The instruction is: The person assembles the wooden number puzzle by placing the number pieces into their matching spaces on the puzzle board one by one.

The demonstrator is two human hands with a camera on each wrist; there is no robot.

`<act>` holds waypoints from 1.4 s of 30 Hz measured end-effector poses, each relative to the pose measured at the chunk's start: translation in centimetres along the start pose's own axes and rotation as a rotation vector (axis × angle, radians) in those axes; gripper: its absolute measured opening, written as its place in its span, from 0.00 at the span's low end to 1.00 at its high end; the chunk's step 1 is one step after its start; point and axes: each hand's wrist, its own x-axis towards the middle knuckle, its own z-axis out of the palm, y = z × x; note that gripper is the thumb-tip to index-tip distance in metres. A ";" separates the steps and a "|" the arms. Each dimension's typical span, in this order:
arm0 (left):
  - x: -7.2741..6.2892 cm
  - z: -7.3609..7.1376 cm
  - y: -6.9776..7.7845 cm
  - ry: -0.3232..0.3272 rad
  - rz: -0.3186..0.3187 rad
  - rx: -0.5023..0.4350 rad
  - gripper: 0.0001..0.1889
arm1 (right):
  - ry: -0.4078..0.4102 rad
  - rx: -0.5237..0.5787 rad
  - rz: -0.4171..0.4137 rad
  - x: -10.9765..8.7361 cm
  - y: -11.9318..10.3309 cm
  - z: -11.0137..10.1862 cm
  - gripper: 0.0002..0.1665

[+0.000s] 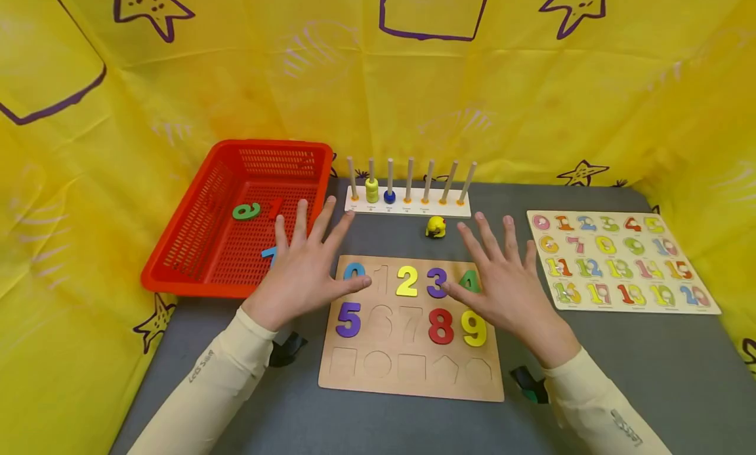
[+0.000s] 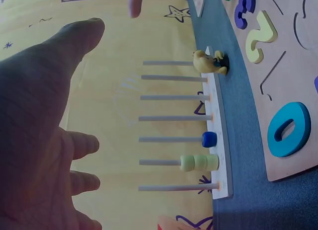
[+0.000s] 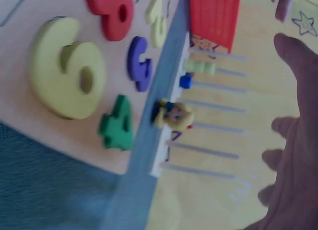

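Both hands hover palm down with fingers spread, holding nothing. My left hand (image 1: 304, 268) overlaps the red basket's near right corner and the board's left edge in the head view. The right hand (image 1: 510, 287) is over the right side of the wooden number board (image 1: 407, 369). In the board sit a blue 0 (image 2: 289, 129), yellow 2 (image 1: 407, 281), purple 3 (image 1: 436, 282), green 4 (image 1: 470, 281), purple 5 (image 1: 348, 320), red 8 (image 1: 440, 326) and yellow 9 (image 1: 474, 328). The 1, 6 and 7 outlines and the bottom-row shapes are bare.
The red basket (image 1: 207, 281) holds a green number (image 1: 246, 211), a red piece (image 1: 275, 208) and a partly hidden blue piece (image 1: 268, 252). Behind the board stand a peg rack (image 1: 407, 209) with yellow and blue beads and a small yellow toy (image 1: 436, 227). A second number board (image 1: 626, 304) lies right.
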 end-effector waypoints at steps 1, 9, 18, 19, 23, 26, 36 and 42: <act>0.0 -0.1 -0.1 -0.001 -0.001 -0.002 0.59 | -0.007 0.001 -0.005 -0.1 0.1 0.1 0.63; -0.2 -0.5 -1.2 -0.010 -0.014 -0.011 0.58 | -0.095 0.127 -0.081 -2.4 2.5 2.5 0.65; 0.0 -1.6 -3.2 0.025 0.009 -0.044 0.56 | -0.184 0.462 -0.167 -6.8 7.0 6.1 0.77; 0.1 -1.7 -3.5 0.028 0.021 -0.054 0.55 | -0.187 0.481 -0.168 -7.3 7.4 6.4 0.79; 0.6 -2.8 -5.6 0.025 0.085 -0.119 0.51 | -0.196 0.508 -0.189 -8.6 8.4 7.1 0.82; 0.9 -3.8 -8.1 0.004 0.108 -0.202 0.49 | -0.205 0.484 -0.206 -8.8 8.7 7.3 0.84; 4.2 -4.7 -16.7 -0.166 0.094 -0.364 0.49 | -0.208 0.457 -0.200 -8.7 9.1 7.5 0.84; 5.7 -2.3 -20.8 -0.219 0.051 -0.324 0.55 | -0.197 0.466 -0.223 -9.2 9.2 8.0 0.82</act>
